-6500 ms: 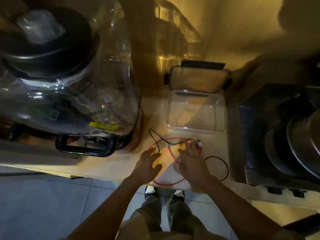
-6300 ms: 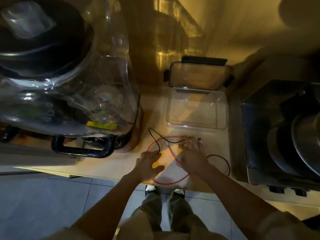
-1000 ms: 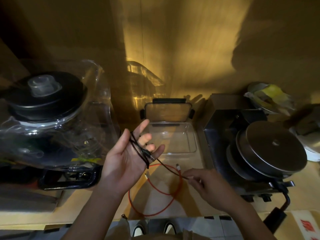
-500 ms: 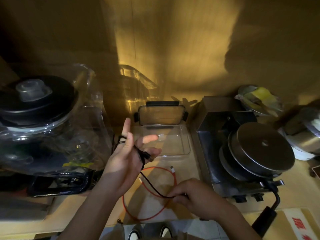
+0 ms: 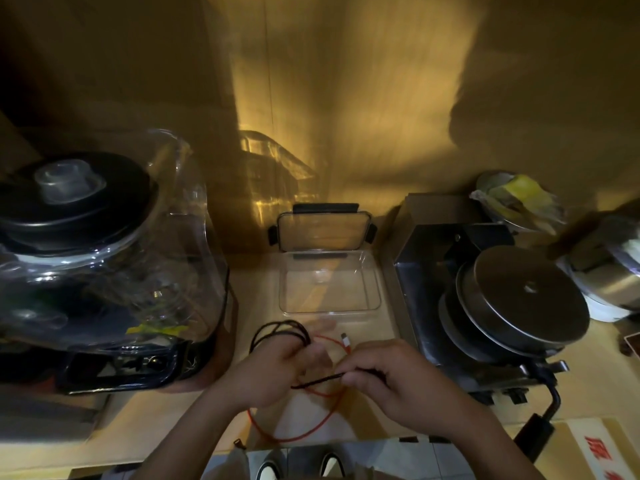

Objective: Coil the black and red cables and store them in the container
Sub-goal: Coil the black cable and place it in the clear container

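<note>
The black cable point(image 5: 277, 332) is gathered into a bundle of loops that sticks out above my left hand point(image 5: 273, 370), whose fingers are curled round it. My right hand point(image 5: 391, 379) pinches the cable's free end, stretched short between the two hands. Under both hands the red cable point(image 5: 304, 429) lies in a loose ring on the counter, its white plug point(image 5: 345, 339) pointing toward the container. The clear container point(image 5: 329, 306) stands just beyond the hands with nothing in it, and its lid point(image 5: 323, 230) leans upright against the wall behind it.
A large blender with a clear jug and black lid point(image 5: 93, 258) fills the left side. A steel appliance with round metal discs point(image 5: 512, 299) stands close on the right, with bowls point(image 5: 519, 199) behind it. The counter's front edge point(image 5: 173, 459) runs under my forearms.
My left hand has turned over and lowered, closing round the black loops that lay across its open palm. The right hand has moved up close to it, leaving only a short free end.
</note>
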